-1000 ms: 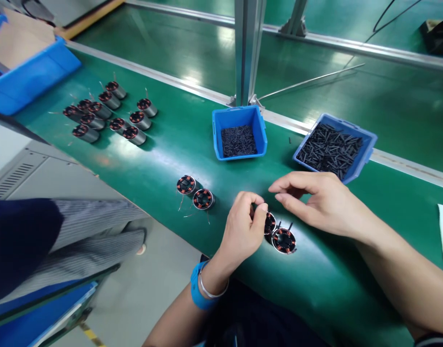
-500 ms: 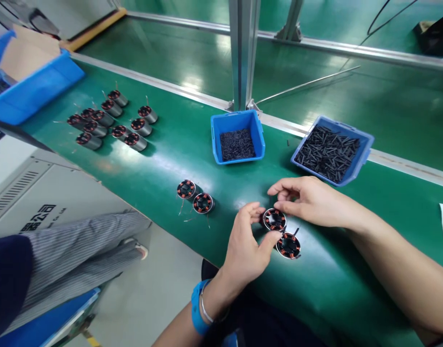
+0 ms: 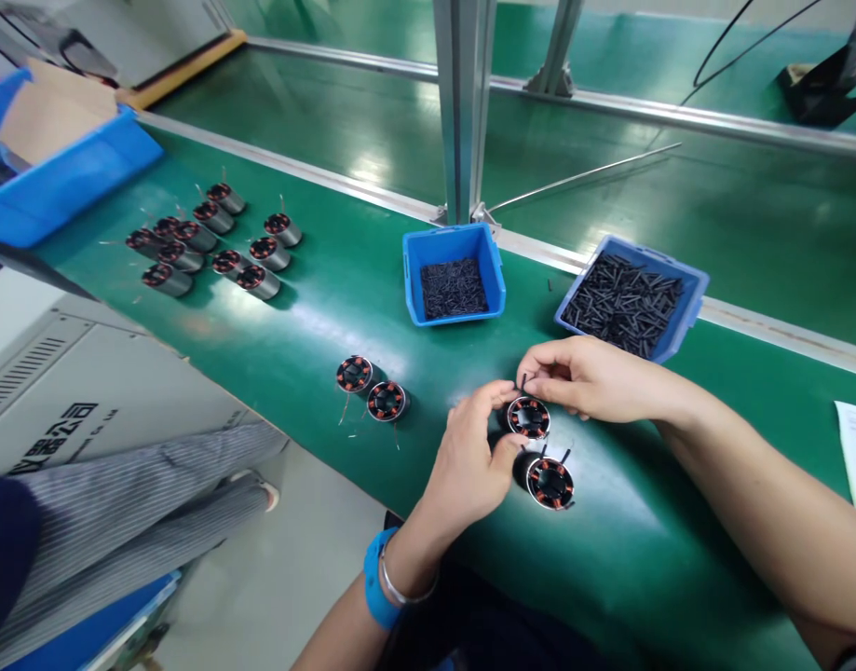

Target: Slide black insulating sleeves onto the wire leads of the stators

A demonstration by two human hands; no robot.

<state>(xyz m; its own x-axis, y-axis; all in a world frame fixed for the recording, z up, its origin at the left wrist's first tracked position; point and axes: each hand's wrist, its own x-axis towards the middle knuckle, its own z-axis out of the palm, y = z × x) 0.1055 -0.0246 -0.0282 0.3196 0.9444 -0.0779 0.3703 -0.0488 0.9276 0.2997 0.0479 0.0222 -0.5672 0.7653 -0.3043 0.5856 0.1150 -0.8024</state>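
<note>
My left hand (image 3: 469,458) is closed around the side of a motor stator (image 3: 548,421), a metal cylinder with copper windings, standing upright on the green table. At its far rim, my right hand (image 3: 585,377) pinches a small black sleeve (image 3: 523,381), apparently over a thin wire. Close in front stands a second stator (image 3: 573,483), with black sleeves sticking up from its rim. Further left are two more stators, a rear one (image 3: 356,373) and a front one (image 3: 388,401), with bare wire ends hanging out.
A blue bin (image 3: 454,317) holds fine black pieces; a second blue bin (image 3: 694,296) behind my right hand holds larger black sleeves. Several stators (image 3: 260,283) stand at the left. A metal post (image 3: 462,121) rises behind. Another person's striped trouser leg (image 3: 155,485) is at lower left.
My right hand has closed in on the far rim of the held stator with a black sleeve between the fingertips. A gap has opened between the held stator and the one in front.
</note>
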